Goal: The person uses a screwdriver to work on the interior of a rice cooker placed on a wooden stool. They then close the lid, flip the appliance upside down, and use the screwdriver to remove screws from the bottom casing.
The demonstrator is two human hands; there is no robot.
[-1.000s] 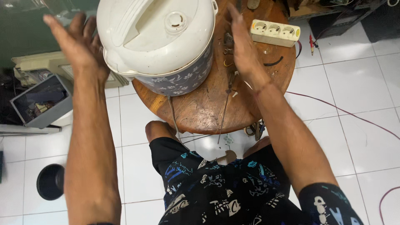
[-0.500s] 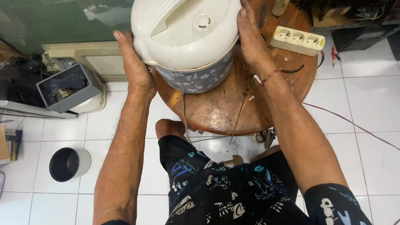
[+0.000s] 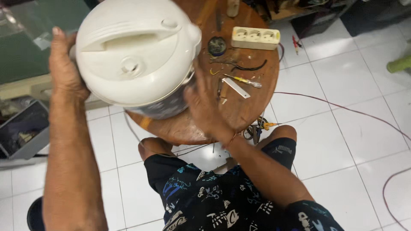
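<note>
Gripping a white rice cooker from both sides, above a round wooden table. Cooker tilted, lid closed and facing the camera, carry handle folded flat across the top; patterned dark body visible below the lid rim. Whether the base rests on the tabletop or is lifted clear of it: cannot tell. Left hand pressed flat against the cooker's left flank, fingers wrapped upward. Right hand blurred, spread against the lower right side of the body, palm in contact. Progress, as a judgement: cooker in hand and being turned or repositioned, lid unopened, no tool taken up. On the table beyond: a white power strip, a small dark round part, a screwdriver, a white flat strip, loose dark wire. Below the table: white tiled floor, a thin red cable trailing right, patterned dark shorts.
</note>
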